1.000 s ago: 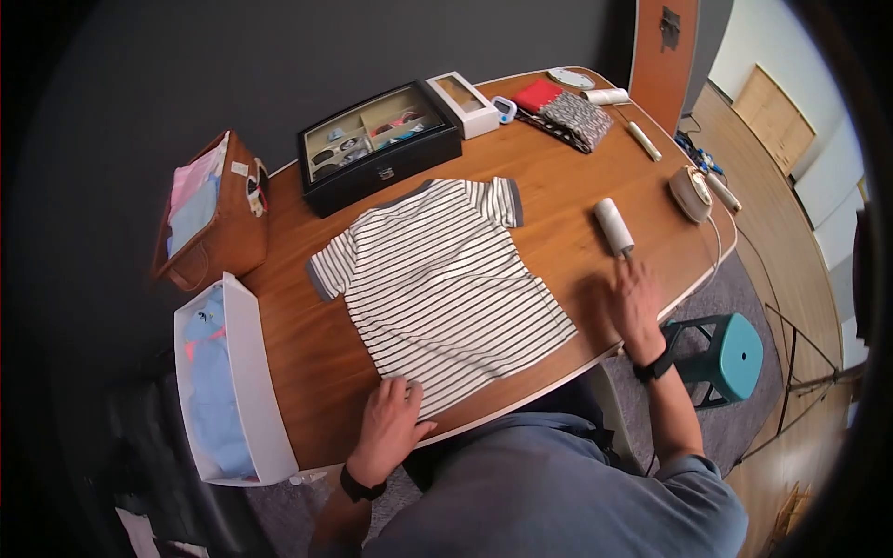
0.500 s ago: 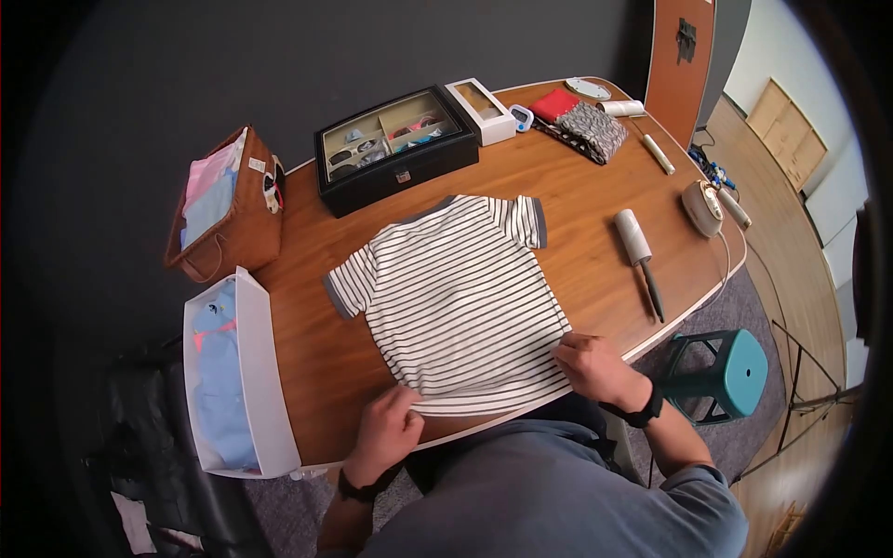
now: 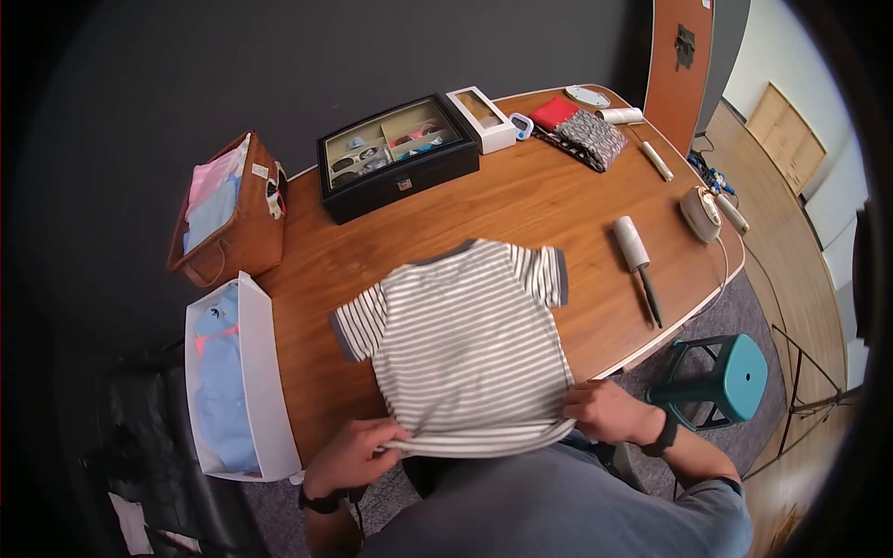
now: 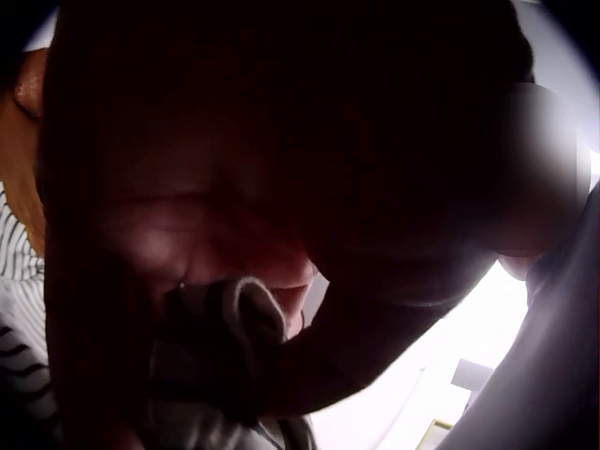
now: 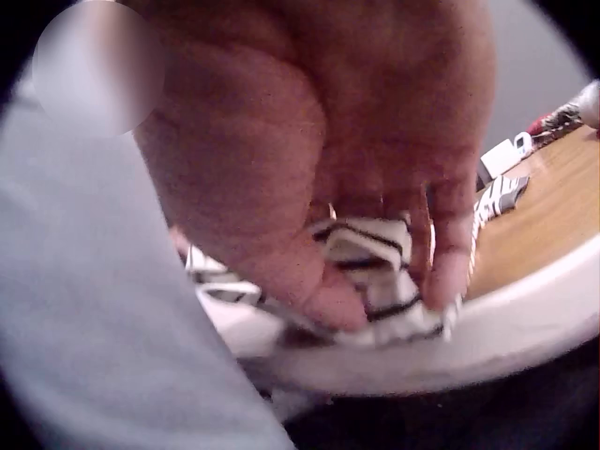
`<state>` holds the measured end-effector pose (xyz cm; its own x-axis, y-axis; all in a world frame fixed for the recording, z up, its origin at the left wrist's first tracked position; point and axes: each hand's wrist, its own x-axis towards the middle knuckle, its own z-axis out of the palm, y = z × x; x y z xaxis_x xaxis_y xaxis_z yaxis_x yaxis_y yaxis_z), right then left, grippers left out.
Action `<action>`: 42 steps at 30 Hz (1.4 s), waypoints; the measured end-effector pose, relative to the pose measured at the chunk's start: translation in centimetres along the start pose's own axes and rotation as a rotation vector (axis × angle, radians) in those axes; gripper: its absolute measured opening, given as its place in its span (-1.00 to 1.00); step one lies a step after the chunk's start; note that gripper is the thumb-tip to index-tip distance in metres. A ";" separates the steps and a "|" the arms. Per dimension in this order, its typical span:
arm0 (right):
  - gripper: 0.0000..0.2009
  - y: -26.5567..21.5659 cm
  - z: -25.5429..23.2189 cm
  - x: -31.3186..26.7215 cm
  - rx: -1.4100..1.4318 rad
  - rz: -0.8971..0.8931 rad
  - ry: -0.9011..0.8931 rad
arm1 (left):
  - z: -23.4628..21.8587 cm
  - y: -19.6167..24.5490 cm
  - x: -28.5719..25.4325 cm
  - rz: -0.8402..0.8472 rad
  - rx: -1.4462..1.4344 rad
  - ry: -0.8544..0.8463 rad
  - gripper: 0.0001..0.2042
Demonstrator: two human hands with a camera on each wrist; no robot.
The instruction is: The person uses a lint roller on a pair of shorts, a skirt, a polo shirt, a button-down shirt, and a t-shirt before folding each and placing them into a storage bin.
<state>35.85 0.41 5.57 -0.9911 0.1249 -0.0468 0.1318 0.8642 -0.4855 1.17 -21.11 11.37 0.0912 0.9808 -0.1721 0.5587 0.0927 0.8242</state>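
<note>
A striped white-and-dark T-shirt with grey cuffs and collar lies on the wooden table, its collar pointing away and its hem at the near edge. My left hand pinches the hem's left corner; the left wrist view is dark, with a fold of cloth between thumb and fingers. At the hem's right corner my right hand grips the fabric, and the right wrist view shows bunched striped cloth between thumb and fingers. Between the hands the hem hangs past the table edge, close to the body.
A lint roller and an iron lie on the right. Behind are a black display case, a white box and folded cloth. A brown basket and white bin of clothes stand left; a teal stool stands right.
My right hand has left the lint roller's handle and taken the shirt's right hem corner. Both hands have pulled the shirt toward the body, so its hem now passes the near edge.
</note>
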 end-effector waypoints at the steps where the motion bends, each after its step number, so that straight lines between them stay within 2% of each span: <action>1: -0.79 -0.6 -1.8 -0.2 0.153 0.006 0.059 | -0.4 -0.1 -0.4 0.076 -0.017 -0.035 -0.80; 2: -0.75 -0.9 -4.2 -0.4 0.235 0.014 0.056 | -0.9 0.5 -0.7 0.076 -0.015 -0.038 -0.80; 4: -0.78 -2.1 -8.9 -0.9 0.370 0.067 0.206 | -2.0 2.5 -1.5 0.303 -0.106 0.057 -0.80; 5: -0.80 -2.7 -11.0 -1.1 0.376 0.031 0.310 | -2.2 3.3 -2.4 0.282 -0.233 0.159 -0.82; 6: -0.83 -3.1 -12.7 -1.0 0.378 -0.009 0.413 | -2.4 4.3 -2.7 0.287 -0.230 0.159 -0.82; 8: -0.89 -3.7 -14.4 -0.4 0.402 -0.011 0.674 | -2.6 5.6 -3.0 0.391 -0.185 0.632 -0.90; 10: -0.87 -2.6 -16.5 1.9 0.286 -0.098 0.799 | -3.5 6.0 -1.9 0.369 -0.096 0.878 -0.92; 12: -0.84 -1.4 -17.5 5.1 0.279 0.041 0.946 | -5.9 6.9 0.4 0.290 0.000 0.963 -0.90; 14: -0.80 0.1 -19.1 8.7 0.348 0.037 0.982 | -8.1 7.1 3.9 0.352 -0.159 1.009 -0.87; 16: -0.76 1.3 -21.0 12.2 0.451 0.109 0.985 | -11.0 6.4 7.0 0.363 -0.056 0.996 -0.86; 18: -0.75 4.8 -22.0 15.8 0.465 0.166 0.911 | -13.7 3.9 9.9 0.153 -0.198 0.923 -0.84; 20: -0.74 9.3 -21.2 19.1 -0.042 0.178 0.991 | -16.1 -1.8 14.0 0.045 -0.191 0.879 -0.76; 21: -0.66 10.5 -20.1 19.9 -0.236 0.294 0.945 | -16.1 -7.4 15.8 0.037 -0.036 0.933 -0.74; 22: -0.57 11.1 -18.7 20.2 -0.300 0.303 0.916 | -16.5 -10.9 17.1 0.035 0.124 0.986 -0.71; 23: -0.53 11.5 -17.0 19.9 -0.350 0.160 0.964 | -15.3 -10.6 16.6 0.023 0.252 1.011 -0.68; 24: -0.55 11.1 -14.9 19.3 -0.336 0.193 0.904 | -12.7 -10.0 15.7 0.010 0.377 1.033 -0.65; 26: -0.65 9.7 -11.0 17.2 -0.263 0.206 0.672 | -8.0 -7.6 13.5 0.011 0.167 0.848 -0.62; 27: -0.80 9.2 -9.3 15.8 -0.237 0.181 0.561 | -5.6 -7.1 12.5 -0.001 0.196 0.723 -0.63; 28: -0.84 9.5 -7.2 14.9 -0.209 0.247 0.448 | -3.4 -6.7 11.5 -0.013 0.223 0.598 -0.64; 29: -0.88 10.9 -4.5 14.1 -0.227 0.250 0.421 | -1.1 -6.1 10.4 0.011 0.302 0.522 -0.65; 30: -0.89 10.7 -3.7 13.2 -0.316 0.299 0.336 | 0.9 -5.6 9.6 0.038 0.381 0.447 -0.67; 32: -0.85 11.6 -1.7 12.2 -0.336 0.313 0.422 | 3.8 -5.2 8.2 -0.029 0.449 0.385 -0.66; 35: -0.75 11.2 -0.8 10.6 -0.362 0.397 0.487 | 5.0 -6.5 6.7 -0.058 0.485 0.364 -0.57; 37: -0.70 9.7 -0.6 9.7 -0.376 0.445 0.462 | 4.4 -7.0 5.9 -0.091 0.539 0.351 -0.52; 39: -0.61 8.3 -0.6 8.9 -0.394 0.498 0.427 | 3.7 -7.4 5.5 -0.103 0.541 0.356 -0.53; 42: -0.58 7.7 -0.7 7.9 -0.382 0.552 0.427 | 3.0 -7.8 5.4 -0.097 0.538 0.398 -0.54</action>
<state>29.05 8.44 2.08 -0.6973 0.6932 0.1824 0.6762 0.7206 -0.1534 -0.25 -17.05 2.37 -0.2330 0.9703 0.0654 0.8911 0.1861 0.4140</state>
